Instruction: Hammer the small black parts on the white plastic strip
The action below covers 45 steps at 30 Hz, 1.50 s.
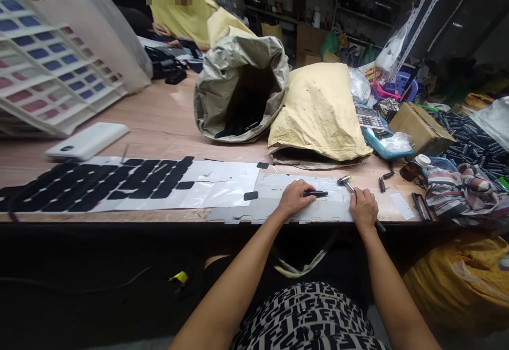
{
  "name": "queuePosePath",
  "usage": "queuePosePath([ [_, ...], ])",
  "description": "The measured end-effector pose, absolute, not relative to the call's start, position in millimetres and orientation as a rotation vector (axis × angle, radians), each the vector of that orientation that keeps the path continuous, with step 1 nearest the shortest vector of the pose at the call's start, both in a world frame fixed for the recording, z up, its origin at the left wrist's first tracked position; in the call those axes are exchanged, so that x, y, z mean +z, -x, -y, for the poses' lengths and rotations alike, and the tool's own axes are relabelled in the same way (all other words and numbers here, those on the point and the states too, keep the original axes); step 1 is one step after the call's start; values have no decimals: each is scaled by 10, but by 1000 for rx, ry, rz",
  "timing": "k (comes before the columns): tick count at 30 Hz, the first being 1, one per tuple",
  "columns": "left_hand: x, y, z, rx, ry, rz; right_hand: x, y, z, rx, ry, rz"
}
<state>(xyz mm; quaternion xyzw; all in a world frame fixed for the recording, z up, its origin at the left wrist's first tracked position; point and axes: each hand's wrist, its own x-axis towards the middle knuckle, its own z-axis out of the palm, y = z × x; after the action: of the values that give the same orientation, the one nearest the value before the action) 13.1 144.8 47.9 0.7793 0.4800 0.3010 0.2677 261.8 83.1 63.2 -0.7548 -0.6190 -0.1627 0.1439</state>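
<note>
My left hand (296, 197) is closed on one end of a slim black part (318, 193), which lies low over a pale plastic sheet (274, 209) at the table's front edge. In my right hand (363, 209) is a small hammer (345, 180), its metal head with a yellowish face raised to the left and its dark handle end coming out below the fist. Left of my hands, rows of flat black rounded pieces (107, 180) lie on a white sheet (214, 191). Single black pieces (251, 196) lie close to the left hand.
An open paper sack (201, 106) with dark items inside and a yellow sack (322, 111) lie behind my hands. Rightward are a calculator (369, 118), a cardboard box (423, 127), a striped cloth (449, 196) and many black parts (469, 143). A person in yellow (183, 16) sits across.
</note>
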Motion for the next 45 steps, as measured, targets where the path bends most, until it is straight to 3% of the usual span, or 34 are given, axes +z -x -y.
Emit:
queuePosePath([
  [9, 479, -135, -1456, 812, -2105, -1302, 687, -2641, -858, -395, 2150, 1812],
  [21, 487, -117, -1451, 801, -2125, -1284, 828, -2419, -615, 310, 1727, 1685],
  [45, 570, -81, -1407, 746, -2049, -1286, 1042, -2186, -454, 497, 1602, 1896],
])
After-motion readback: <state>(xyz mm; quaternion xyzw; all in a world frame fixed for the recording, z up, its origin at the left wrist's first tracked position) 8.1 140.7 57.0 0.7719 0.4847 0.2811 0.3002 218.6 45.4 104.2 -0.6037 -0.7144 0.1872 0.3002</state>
